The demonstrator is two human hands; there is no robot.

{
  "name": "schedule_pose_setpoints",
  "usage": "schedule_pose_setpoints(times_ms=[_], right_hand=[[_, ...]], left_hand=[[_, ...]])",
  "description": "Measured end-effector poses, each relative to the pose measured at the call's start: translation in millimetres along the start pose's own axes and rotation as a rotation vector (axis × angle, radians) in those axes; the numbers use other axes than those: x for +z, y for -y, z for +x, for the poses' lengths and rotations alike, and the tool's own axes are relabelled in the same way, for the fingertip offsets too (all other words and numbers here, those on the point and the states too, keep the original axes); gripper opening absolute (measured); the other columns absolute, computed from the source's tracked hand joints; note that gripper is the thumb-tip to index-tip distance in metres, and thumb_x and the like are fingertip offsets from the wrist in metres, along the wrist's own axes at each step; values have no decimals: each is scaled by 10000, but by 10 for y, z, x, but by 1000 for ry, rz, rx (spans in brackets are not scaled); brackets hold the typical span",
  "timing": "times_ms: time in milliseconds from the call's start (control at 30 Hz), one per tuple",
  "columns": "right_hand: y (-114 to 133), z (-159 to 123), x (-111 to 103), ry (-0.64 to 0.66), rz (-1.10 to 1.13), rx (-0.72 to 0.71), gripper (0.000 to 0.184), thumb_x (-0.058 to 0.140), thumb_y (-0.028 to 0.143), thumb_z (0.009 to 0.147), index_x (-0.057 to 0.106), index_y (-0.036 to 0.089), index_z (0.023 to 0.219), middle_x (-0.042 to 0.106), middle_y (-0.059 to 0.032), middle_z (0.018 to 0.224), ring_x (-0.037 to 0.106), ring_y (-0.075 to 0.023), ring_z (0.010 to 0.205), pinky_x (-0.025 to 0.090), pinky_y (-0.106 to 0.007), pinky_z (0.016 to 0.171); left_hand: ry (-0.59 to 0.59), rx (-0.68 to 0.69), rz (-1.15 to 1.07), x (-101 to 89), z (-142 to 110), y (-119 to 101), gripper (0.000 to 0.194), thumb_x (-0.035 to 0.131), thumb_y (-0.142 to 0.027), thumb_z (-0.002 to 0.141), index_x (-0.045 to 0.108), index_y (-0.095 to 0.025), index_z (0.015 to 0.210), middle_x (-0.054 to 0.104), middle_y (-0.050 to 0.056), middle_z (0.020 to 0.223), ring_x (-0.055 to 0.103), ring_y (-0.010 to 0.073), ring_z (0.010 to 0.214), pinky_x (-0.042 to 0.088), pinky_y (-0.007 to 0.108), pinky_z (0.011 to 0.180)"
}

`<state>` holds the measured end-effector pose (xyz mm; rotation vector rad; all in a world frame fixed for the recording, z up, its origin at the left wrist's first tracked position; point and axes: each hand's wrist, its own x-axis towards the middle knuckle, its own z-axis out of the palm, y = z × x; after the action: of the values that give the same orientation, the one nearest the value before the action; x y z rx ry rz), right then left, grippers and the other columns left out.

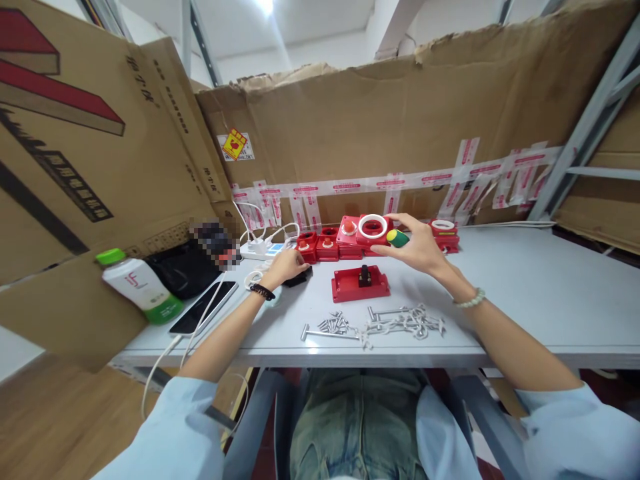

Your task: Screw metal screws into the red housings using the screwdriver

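My right hand [417, 247] is lifted above the grey table [525, 293], its fingers closed on a small green and yellow cylinder [397, 238] and touching a red housing with a white ring [373, 230]. My left hand [287, 267] rests on the table, fingers curled over a small black part [299, 278]. A flat red plate with a black block on it [360, 283] lies between my hands. A row of red boxes [325, 245] stands behind it. Another red box with a white ring [444, 232] sits beyond my right hand.
Several metal screws and keys [380, 323] lie near the front edge. A white and green bottle [140, 285], a phone on a white cable [204, 307], a black pouch [187, 270] and a power strip [260, 249] crowd the left. Cardboard walls [400, 120] close off the back and left.
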<state>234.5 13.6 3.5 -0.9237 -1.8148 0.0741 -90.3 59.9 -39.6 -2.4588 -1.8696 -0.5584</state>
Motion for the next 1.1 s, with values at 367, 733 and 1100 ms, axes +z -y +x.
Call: schedule_pose_setpoints(times_ms=[367, 733, 1100], right_hand=[[-16, 40, -73, -109, -30, 16, 653, 824, 508, 603, 652, 160, 1128, 700, -116, 1096, 660, -278, 956, 531, -475, 867], [-50, 46, -70, -120, -37, 15, 659, 830, 505, 600, 652, 167, 1137, 699, -114, 1104, 660, -284, 969, 530, -472, 877], [-82, 35, -42, -101, -14, 1, 650, 842, 479, 600, 644, 168, 1135, 694, -116, 1114, 662, -277, 986, 530, -464, 897]], left_hand=[[-167, 454, -494, -275, -135, -893, 181, 669, -339, 821, 751, -195, 894, 770, 49, 904, 689, 195, 814, 530, 320, 765], [-8, 628, -514, 41, 40, -1109, 147, 635, -254, 860, 741, -169, 915, 768, 61, 952, 697, 180, 874, 531, 304, 828], [-31, 567, -610, 111, -32, -1100, 278, 661, -295, 860, 669, -132, 1086, 732, 92, 1063, 679, 160, 903, 544, 290, 850]])
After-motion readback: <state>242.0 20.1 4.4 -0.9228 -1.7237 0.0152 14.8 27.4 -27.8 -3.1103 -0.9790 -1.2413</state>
